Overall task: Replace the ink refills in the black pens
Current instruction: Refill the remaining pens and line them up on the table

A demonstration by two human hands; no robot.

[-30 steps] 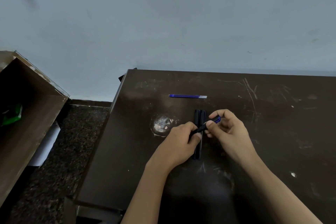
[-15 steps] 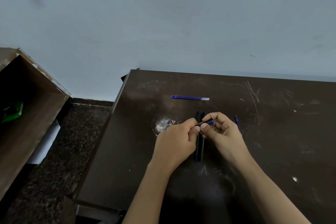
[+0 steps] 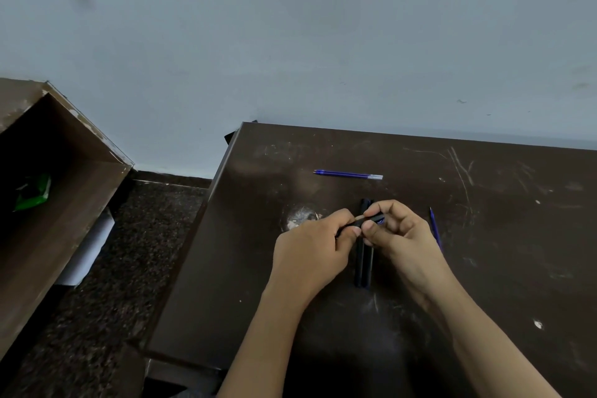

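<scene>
My left hand (image 3: 310, 252) and my right hand (image 3: 400, 236) meet over the dark table (image 3: 484, 268), both pinching one black pen (image 3: 371, 220) held crosswise between them; a bit of blue shows at its right end. Under the hands, two black pens (image 3: 363, 265) lie side by side on the table, pointing away from me. One blue ink refill (image 3: 348, 174) lies farther back, and a second blue refill (image 3: 434, 226) lies just right of my right hand, partly hidden by it.
The table's left edge (image 3: 206, 213) drops to a dark speckled floor. An open brown cabinet (image 3: 64, 197) with a green packet (image 3: 32, 192) inside stands at the left. A pale wall runs behind the table.
My hands have drawn closer together on the held pen, and the blue part showing by my right hand has shrunk. The second refill is now visible to the right.
</scene>
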